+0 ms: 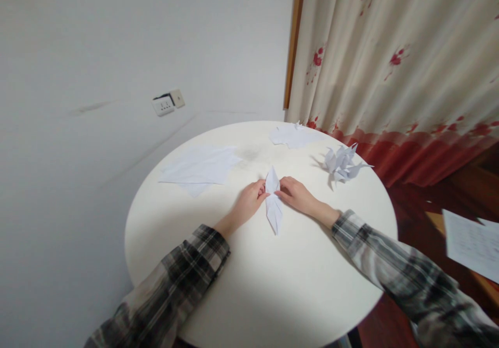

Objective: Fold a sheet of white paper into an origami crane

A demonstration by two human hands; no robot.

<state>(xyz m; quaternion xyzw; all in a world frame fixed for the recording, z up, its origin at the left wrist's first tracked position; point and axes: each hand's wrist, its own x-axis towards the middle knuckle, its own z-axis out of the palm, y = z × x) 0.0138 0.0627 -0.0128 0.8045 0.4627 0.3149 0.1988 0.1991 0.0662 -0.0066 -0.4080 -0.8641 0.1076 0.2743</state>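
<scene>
A white sheet of folded paper, shaped like a long narrow diamond, is held at the middle of the round table. My left hand pinches its left edge near the widest part, thumb on top. On the opposite edge, my right hand grips the paper the same way, with the fingers curled. One point of the diamond faces away from me and the other faces toward me. The undersides of the fingers are hidden.
Several folded paper cranes are heaped at the table's right. A stack of white paper lies at the left, and more paper pieces at the back. Wall and curtain stand behind; printed sheets lie lower right.
</scene>
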